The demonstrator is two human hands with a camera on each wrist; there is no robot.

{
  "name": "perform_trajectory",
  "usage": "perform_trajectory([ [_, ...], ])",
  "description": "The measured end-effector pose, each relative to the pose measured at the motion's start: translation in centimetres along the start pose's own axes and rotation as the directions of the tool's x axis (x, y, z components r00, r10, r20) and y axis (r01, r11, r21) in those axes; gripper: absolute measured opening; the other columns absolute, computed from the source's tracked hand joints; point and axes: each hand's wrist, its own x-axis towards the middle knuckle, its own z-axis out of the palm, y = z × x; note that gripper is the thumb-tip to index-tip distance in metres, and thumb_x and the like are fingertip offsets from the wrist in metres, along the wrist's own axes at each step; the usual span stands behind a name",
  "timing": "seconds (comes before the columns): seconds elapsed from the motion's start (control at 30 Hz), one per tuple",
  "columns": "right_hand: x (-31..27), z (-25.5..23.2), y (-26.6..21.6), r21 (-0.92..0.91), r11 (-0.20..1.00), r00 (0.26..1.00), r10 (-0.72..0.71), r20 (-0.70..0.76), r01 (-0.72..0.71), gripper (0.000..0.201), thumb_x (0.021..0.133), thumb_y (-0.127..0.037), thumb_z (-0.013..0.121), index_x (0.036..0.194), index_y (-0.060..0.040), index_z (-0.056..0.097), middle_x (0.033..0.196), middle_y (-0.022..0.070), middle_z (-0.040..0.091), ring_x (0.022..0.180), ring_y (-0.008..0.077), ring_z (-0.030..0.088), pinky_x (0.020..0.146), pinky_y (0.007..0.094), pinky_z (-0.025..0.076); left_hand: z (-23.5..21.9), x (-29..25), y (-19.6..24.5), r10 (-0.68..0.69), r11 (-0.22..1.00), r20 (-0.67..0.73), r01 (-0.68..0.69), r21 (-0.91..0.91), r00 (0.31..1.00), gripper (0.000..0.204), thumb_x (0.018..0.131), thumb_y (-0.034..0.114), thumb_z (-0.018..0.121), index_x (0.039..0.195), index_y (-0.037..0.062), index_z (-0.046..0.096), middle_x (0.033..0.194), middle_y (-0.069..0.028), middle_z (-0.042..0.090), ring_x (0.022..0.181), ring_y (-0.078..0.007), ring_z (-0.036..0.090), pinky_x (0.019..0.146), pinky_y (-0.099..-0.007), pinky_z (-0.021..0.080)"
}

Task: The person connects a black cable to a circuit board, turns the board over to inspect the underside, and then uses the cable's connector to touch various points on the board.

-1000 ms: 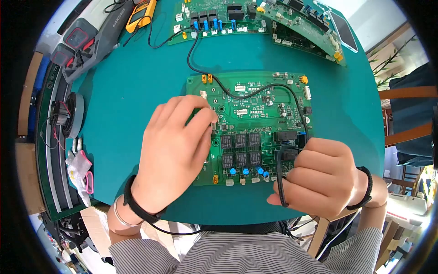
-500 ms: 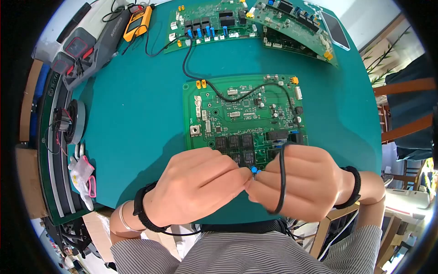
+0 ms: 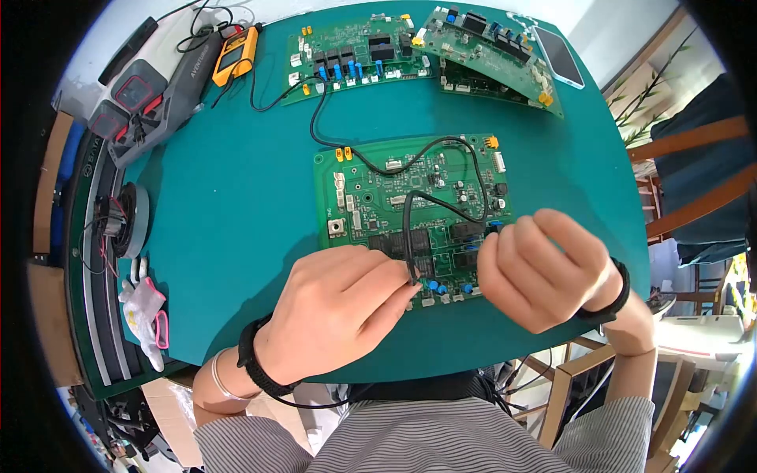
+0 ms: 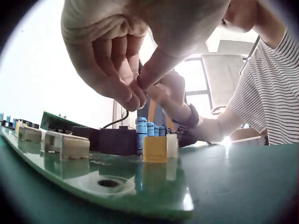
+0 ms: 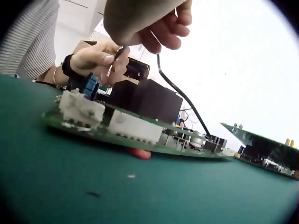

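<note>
A green circuit board lies before me on the green table. My left hand is over its front edge, pinching a black test probe between thumb and fingers. In the right wrist view, the probe's metal tip points down beneath those fingers. The black lead loops from the probe back across the board. To the right, my right hand hovers above the board's front right corner, fingers loosely curled with nothing seen in them. Black relays and blue capacitors stand on the board.
A yellow multimeter sits at the back left, beside a grey tool. Further circuit boards lie along the back, some stacked at an angle, with a phone beside them. A white-and-pink glove lies at the left edge.
My left hand has moved from the board's left side to its front edge. The hands met there, and the probe and lead passed from right to left. The right hand has since drawn away rightward.
</note>
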Motion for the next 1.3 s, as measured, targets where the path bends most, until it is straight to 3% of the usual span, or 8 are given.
perform_trajectory([
  [0.2,0.2,0.2,-1.5,0.090,0.987,0.990,0.136,-0.045,-0.131,0.020,0.069,-0.008,0.069,0.088,-0.0016,0.068,0.076,0.0050,0.063,0.074,0.0206,0.064,0.064,0.0323,0.053,-0.3,0.0,0.1,-0.010,1.000,0.000,0.010,0.028,1.000,0.018,0.078,0.001,0.082,0.093,0.0054,0.073,0.075,-0.0061,0.069,0.062,-0.0249,0.066,0.054,-0.0357,0.048],
  [0.27,0.4,0.6,-1.5,0.234,0.945,0.967,0.247,-0.057,-0.227,0.014,0.072,-0.012,0.073,0.077,-0.0038,0.063,0.073,0.0020,0.055,0.071,0.0167,0.060,0.062,0.0266,0.048,-0.2,0.0,0.1,-0.029,0.999,-0.011,0.029,-0.031,1.000,0.018,0.078,-0.001,0.081,0.093,0.0052,0.073,0.075,-0.0060,0.070,0.062,-0.0239,0.067,0.053,-0.0351,0.048],
  [0.43,-0.2,1.0,-0.6,0.545,0.759,0.934,0.290,0.208,-0.357,0.035,0.074,-0.018,0.081,0.103,-0.0049,0.066,0.104,0.0048,0.064,0.099,0.0232,0.064,0.091,0.0406,0.054,-0.1,0.0,0.0,-0.047,0.997,0.010,0.047,-0.061,0.999,0.018,0.079,-0.003,0.080,0.093,0.0039,0.072,0.079,-0.0063,0.072,0.063,-0.0215,0.068,0.054,-0.0323,0.050],
  [0.53,-0.2,0.0,-0.1,0.673,0.594,0.897,0.269,0.350,-0.440,0.041,0.077,-0.023,0.084,0.110,-0.0049,0.066,0.111,0.0068,0.064,0.106,0.0258,0.064,0.095,0.0412,0.052,-0.6,0.1,0.0,-0.081,0.990,0.070,0.089,-0.111,0.994,0.015,0.081,-0.002,0.081,0.092,0.0018,0.072,0.083,-0.0074,0.074,0.065,-0.0188,0.069,0.056,-0.0295,0.052],
  [0.77,-0.8,-0.2,0.0,0.667,0.571,0.874,0.240,0.422,-0.479,0.060,0.076,-0.027,0.085,0.127,-0.0057,0.063,0.126,0.0083,0.063,0.116,0.0281,0.062,0.102,0.0431,0.049,-1.8,0.2,0.2,-0.215,0.939,0.223,0.264,-0.219,0.951,0.008,0.087,0.002,0.081,0.090,0.0005,0.074,0.090,-0.0088,0.077,0.067,-0.0156,0.069,0.059,-0.0271,0.054],
  [0.93,-0.5,0.3,-0.9,0.624,0.600,0.853,0.221,0.472,-0.501,0.072,0.074,-0.034,0.084,0.138,-0.0089,0.063,0.145,0.0066,0.059,0.123,0.0306,0.060,0.108,0.0478,0.047,-1.5,0.3,0.1,-0.197,0.944,0.162,0.232,-0.236,0.967,0.009,0.086,-0.001,0.079,0.089,-0.0002,0.071,0.084,-0.0089,0.070,0.064,-0.0178,0.066,0.056,-0.0293,0.050],
  [1.17,-0.6,0.7,-1.1,0.634,0.600,0.863,0.225,0.452,-0.488,0.061,0.072,-0.026,0.087,0.126,-0.0060,0.064,0.137,0.0079,0.059,0.121,0.0265,0.060,0.103,0.0419,0.049,-2.1,0.6,0.7,-0.231,0.950,0.105,0.248,-0.190,0.967,0.013,0.084,-0.004,0.079,0.091,-0.0005,0.068,0.083,-0.0074,0.069,0.065,-0.0159,0.068,0.058,-0.0271,0.054],
  [1.3,-0.6,0.6,-0.7,0.655,0.555,0.854,0.250,0.456,-0.512,0.052,0.071,-0.020,0.086,0.118,-0.0059,0.067,0.136,0.0110,0.061,0.120,0.0323,0.061,0.101,0.0480,0.050,-2.8,0.6,0.7,-0.269,0.931,0.055,0.274,-0.243,0.962,0.012,0.084,-0.003,0.078,0.093,-0.0016,0.069,0.088,-0.0094,0.074,0.070,-0.0148,0.070,0.062,-0.0259,0.053],
])
